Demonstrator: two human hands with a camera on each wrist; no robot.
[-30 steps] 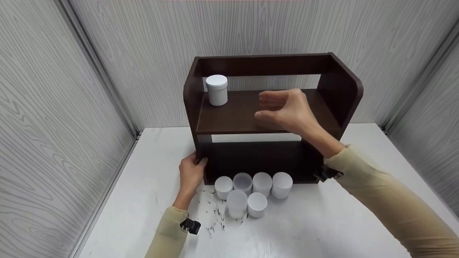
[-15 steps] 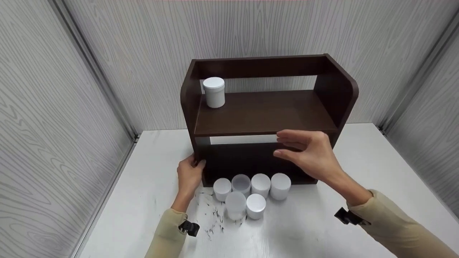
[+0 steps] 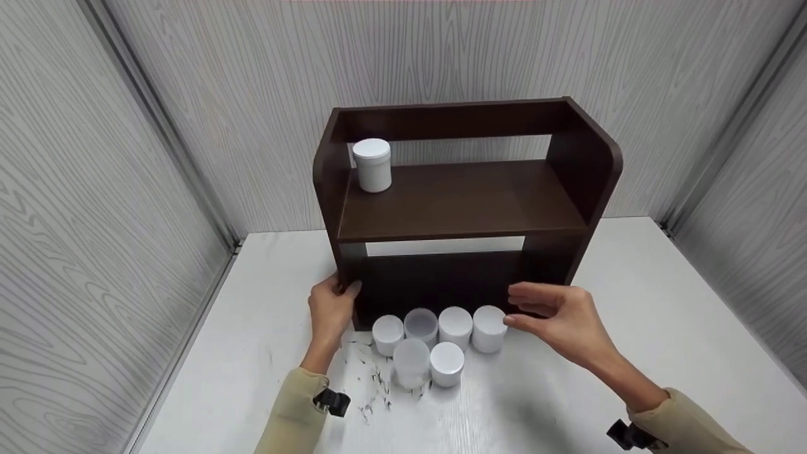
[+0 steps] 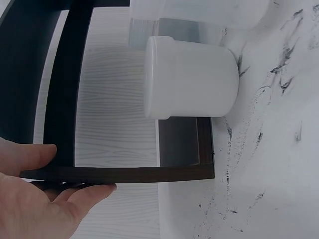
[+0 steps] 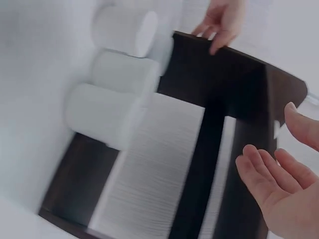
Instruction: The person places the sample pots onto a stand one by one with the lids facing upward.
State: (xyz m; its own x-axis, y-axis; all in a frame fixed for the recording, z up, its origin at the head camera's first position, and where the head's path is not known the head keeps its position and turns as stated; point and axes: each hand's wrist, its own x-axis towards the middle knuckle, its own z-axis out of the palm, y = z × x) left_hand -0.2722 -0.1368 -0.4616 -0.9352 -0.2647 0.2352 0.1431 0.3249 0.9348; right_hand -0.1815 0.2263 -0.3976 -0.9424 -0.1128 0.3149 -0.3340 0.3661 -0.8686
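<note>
My left hand [image 3: 331, 310] holds the left side panel of a dark brown two-tier shelf [image 3: 466, 202]. In the left wrist view its thumb lies on the inner face of the panel and the fingers on the outer. My right hand [image 3: 561, 321] is empty, fingers and thumb spread apart, just right of a white jar [image 3: 488, 331] that ends the back row. More white jars, among them a greyer translucent one [image 3: 420, 326], cluster on the table before the shelf. A lidded white jar [image 3: 374, 167] stands upright on the upper tier at the left.
White tabletop [image 3: 265, 353] surrounds the shelf, with dark scuff marks [image 3: 378, 391] left of the jars. Grey wood-grain walls [image 3: 441, 57] enclose the back and both sides. A front pair of jars, including a taller translucent one [image 3: 412, 366], stands nearest the viewer.
My right hand has come down from in front of the upper tier to beside the rightmost jar, staying empty. The left hand keeps its hold on the panel. The head view has shifted slightly.
</note>
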